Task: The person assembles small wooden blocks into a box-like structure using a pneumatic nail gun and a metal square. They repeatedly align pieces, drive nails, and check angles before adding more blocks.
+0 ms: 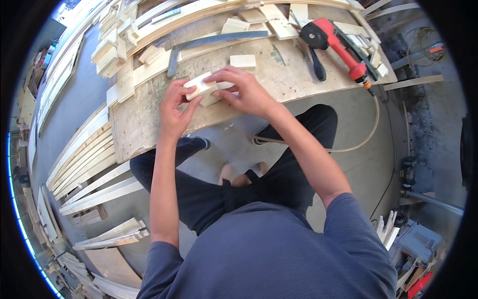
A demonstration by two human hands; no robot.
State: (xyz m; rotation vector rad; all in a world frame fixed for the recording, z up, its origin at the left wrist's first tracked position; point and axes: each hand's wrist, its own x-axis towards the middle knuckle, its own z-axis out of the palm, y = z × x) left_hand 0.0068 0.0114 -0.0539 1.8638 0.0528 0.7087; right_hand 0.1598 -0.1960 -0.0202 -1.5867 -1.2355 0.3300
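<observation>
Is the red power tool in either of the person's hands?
No, the red power tool lies on the plywood board while both hands hold a wood block.

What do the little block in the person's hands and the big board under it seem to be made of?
The block, held between the left hand and right hand, looks like pale, unfinished softwood: bare cream faces, no gloss. The board looks like raw plywood or similar sheet wood: tan, speckled, scuffed, unpainted.

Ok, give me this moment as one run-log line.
left hand: grips wood block | right hand: on block's right end | block: on plywood board | nearby: steel square, red power tool
</observation>
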